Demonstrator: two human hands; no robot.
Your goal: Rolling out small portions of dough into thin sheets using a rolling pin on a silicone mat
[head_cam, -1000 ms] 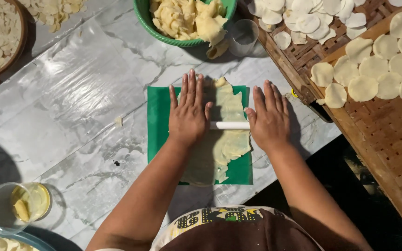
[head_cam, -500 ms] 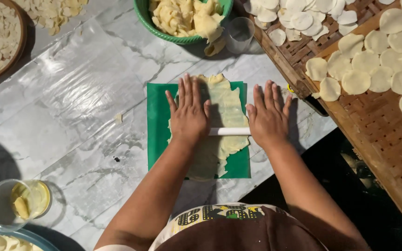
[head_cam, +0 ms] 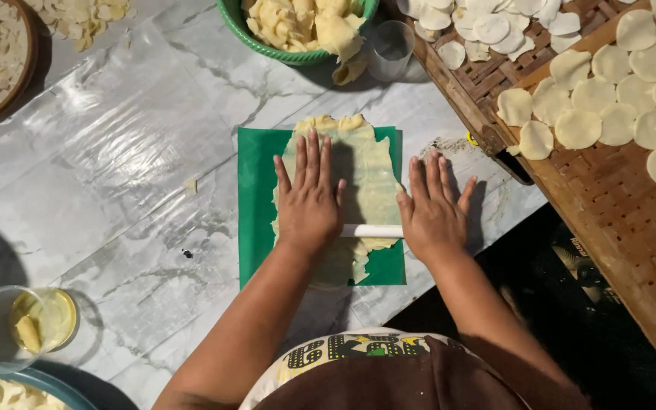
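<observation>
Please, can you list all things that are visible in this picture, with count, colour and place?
flat green cutting mat: one, green, table centre
thin rolled dough sheet: one, pale yellow, on mat
slim white rolling pin: one, white, across dough, under both palms
green plastic basket of dough scraps: one, top centre
clear plastic cup: one, beside basket
round cut dough discs: many, pale, on woven bamboo tray, right
small clear bowl of yellow liquid: one, bottom left
left hand: flat on pin
right hand: flat on pin
</observation>
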